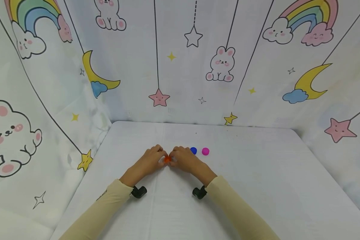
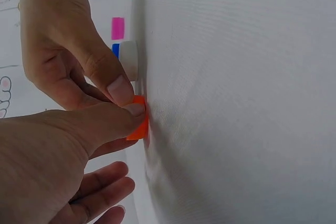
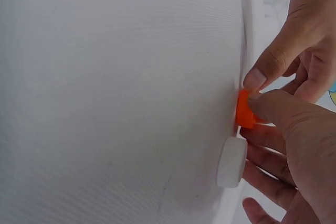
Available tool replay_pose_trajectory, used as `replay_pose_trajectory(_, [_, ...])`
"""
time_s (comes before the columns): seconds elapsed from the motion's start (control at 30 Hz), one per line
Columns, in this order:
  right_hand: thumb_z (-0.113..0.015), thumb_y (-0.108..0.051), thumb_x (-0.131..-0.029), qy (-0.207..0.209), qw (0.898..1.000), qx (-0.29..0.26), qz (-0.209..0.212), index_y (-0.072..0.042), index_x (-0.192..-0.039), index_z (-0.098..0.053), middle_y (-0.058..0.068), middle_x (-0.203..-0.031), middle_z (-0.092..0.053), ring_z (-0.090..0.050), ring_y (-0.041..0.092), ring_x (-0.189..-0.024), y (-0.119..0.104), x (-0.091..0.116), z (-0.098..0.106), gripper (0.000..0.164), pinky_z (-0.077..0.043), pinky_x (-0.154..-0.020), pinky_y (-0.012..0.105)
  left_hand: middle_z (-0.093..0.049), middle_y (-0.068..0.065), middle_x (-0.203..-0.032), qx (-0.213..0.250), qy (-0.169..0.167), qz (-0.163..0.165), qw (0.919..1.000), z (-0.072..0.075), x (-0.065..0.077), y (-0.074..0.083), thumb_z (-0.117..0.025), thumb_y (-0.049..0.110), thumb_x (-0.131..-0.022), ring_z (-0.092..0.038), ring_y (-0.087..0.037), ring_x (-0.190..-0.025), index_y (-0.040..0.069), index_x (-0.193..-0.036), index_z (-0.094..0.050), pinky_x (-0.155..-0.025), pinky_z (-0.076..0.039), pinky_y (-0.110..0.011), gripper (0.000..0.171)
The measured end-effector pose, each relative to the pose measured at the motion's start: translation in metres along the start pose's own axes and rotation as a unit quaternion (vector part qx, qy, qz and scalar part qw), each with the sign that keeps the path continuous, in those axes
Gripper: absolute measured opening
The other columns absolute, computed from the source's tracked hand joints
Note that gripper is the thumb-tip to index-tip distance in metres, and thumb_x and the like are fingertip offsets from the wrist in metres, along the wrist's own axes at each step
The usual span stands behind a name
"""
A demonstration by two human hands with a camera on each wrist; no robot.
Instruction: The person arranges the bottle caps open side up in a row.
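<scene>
Both hands meet over a small, thick orange disc near the middle of the white table. My left hand pinches it from the left with thumb and fingers. From the other side, the thumb and fingers of my right hand pinch it too. In the left wrist view, the two thumb tips lie side by side at the top of the orange disc, which sits right at the tabletop. A white disc lies close beside the right fingers; the right hand hides it in the head view.
Just beyond the right hand lie a blue disc, partly covered by that hand, and a magenta disc to its right. The white tabletop reaches back to a printed curtain. Each wrist carries a black camera.
</scene>
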State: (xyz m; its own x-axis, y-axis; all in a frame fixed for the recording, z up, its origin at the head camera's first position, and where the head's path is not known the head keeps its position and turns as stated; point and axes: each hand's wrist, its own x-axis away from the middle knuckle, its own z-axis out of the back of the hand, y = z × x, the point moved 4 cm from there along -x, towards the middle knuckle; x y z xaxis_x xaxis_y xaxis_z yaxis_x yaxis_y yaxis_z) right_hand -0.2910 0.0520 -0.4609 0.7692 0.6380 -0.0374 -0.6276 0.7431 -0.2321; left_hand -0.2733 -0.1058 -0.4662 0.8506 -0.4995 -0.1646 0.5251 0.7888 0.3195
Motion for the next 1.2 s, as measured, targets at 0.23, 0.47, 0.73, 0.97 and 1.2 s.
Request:
replay_pose_trajectory(0.23, [-0.076,-0.038,-0.099,0.000,1.000,-0.001,-0.009,-0.017,-0.121,-0.079,0.001,-0.117,-0.073,-0.065,0.021,-0.113,0.000,0.001,0.000,0.030,-0.052,-0.101,0.046,-0.060,-0.012,-0.115,-0.005,0.000,0.003,1.0000,-0.001,0.000,0.001,-0.080,0.021,-0.096,-0.059,-0.030,-0.102,0.010,-0.114,-0.075,-0.089,-0.049,-0.049,0.021])
replay_pose_trajectory(0.47, [-0.074,-0.040,-0.100,-0.006,1.000,0.000,-0.020,-0.017,-0.121,-0.079,0.002,-0.117,-0.072,-0.065,0.021,-0.112,0.001,0.002,0.002,0.031,-0.051,-0.102,0.046,-0.061,-0.012,-0.114,-0.011,0.002,-0.002,0.9999,0.000,0.000,0.003,-0.080,0.021,-0.095,-0.060,-0.030,-0.101,0.009,-0.113,-0.074,-0.088,-0.049,-0.048,0.023])
replay_pose_trajectory(0.73, [-0.073,-0.039,-0.100,-0.005,1.000,-0.009,-0.022,-0.016,-0.121,-0.078,0.002,-0.119,-0.072,-0.064,0.022,-0.114,0.004,0.005,0.003,0.033,-0.051,-0.101,0.048,-0.061,-0.013,-0.117,-0.001,-0.011,0.015,0.9998,0.000,-0.001,0.003,-0.080,0.022,-0.096,-0.060,-0.032,-0.106,0.009,-0.115,-0.074,-0.093,-0.049,-0.051,0.024])
replay_pose_trajectory(0.97, [-0.073,-0.035,-0.100,0.000,0.999,-0.024,-0.042,-0.015,-0.128,-0.075,0.005,-0.128,-0.070,-0.063,0.026,-0.121,0.012,0.011,0.011,0.035,-0.050,-0.106,0.049,-0.061,-0.013,-0.123,0.022,-0.018,0.025,0.9993,0.001,-0.003,0.004,-0.082,0.023,-0.094,-0.062,-0.034,-0.114,0.007,-0.122,-0.071,-0.101,-0.047,-0.053,0.034])
replay_pose_trajectory(1.2, [-0.072,-0.037,-0.101,0.003,0.998,-0.031,-0.051,-0.013,-0.129,-0.074,0.007,-0.128,-0.069,-0.065,0.028,-0.122,0.018,0.021,0.020,0.037,-0.051,-0.108,0.051,-0.060,-0.012,-0.124,0.023,-0.024,0.006,0.9994,-0.002,-0.009,0.015,-0.083,0.027,-0.094,-0.062,-0.031,-0.113,0.006,-0.128,-0.068,-0.101,-0.047,-0.051,0.043])
